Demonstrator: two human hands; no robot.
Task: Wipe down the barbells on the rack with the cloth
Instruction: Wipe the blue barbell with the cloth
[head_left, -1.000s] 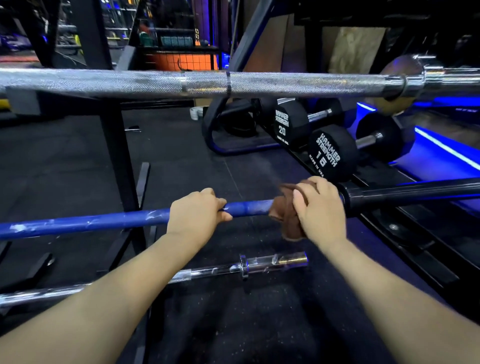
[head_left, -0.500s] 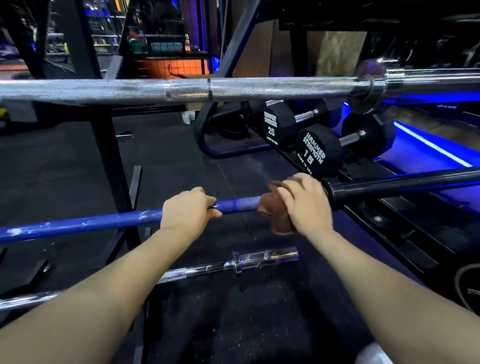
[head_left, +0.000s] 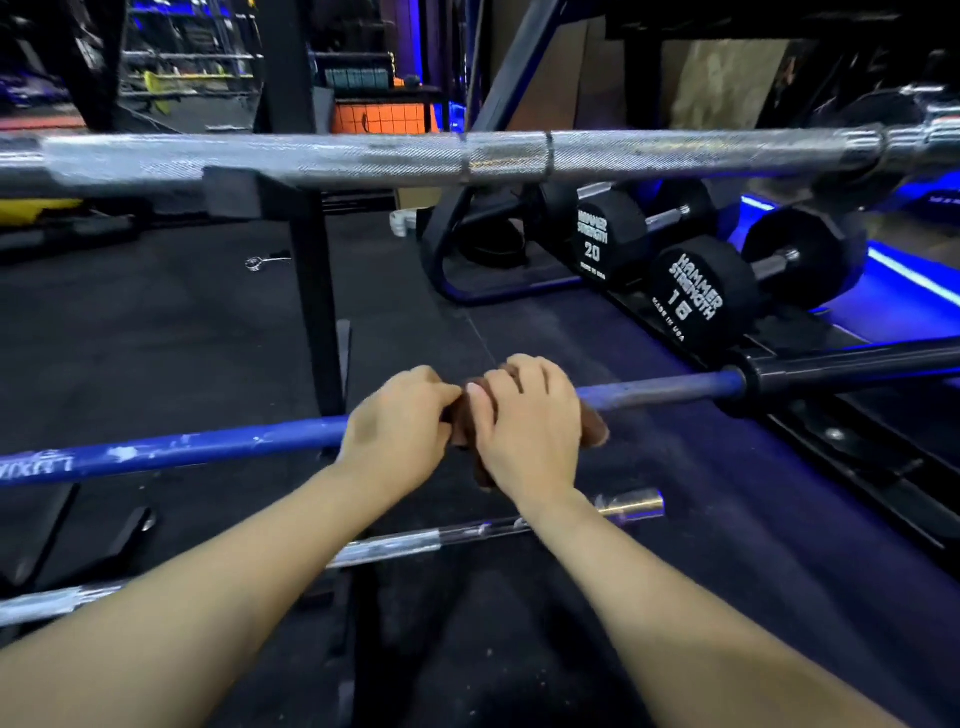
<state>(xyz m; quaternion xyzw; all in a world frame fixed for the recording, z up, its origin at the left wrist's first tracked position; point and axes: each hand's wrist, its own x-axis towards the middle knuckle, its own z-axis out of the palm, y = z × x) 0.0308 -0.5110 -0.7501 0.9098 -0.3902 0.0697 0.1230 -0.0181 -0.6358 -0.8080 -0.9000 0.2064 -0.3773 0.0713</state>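
A blue barbell (head_left: 208, 447) with scuffed paint runs across the middle of the view, ending in a black sleeve (head_left: 852, 366) at the right. My left hand (head_left: 400, 426) is wrapped around its shaft. Right beside it, touching, my right hand (head_left: 524, 421) presses a brown cloth (head_left: 592, 428) around the same shaft. A knurled silver barbell (head_left: 363, 158) lies on the rack above. A thinner chrome bar (head_left: 415, 543) lies lower down, partly hidden by my forearms.
A black rack upright (head_left: 317, 291) stands behind the blue bar. Black dumbbells marked 20 (head_left: 597, 244) and 15 (head_left: 696, 296) rest on a low rack at the right, beside a blue light strip (head_left: 914, 280). Dark rubber floor (head_left: 156, 338) spreads to the left.
My right hand has slid the cloth leftward along the blue bar, away from the black sleeve, until it meets my left hand. The left hand has kept its grip.
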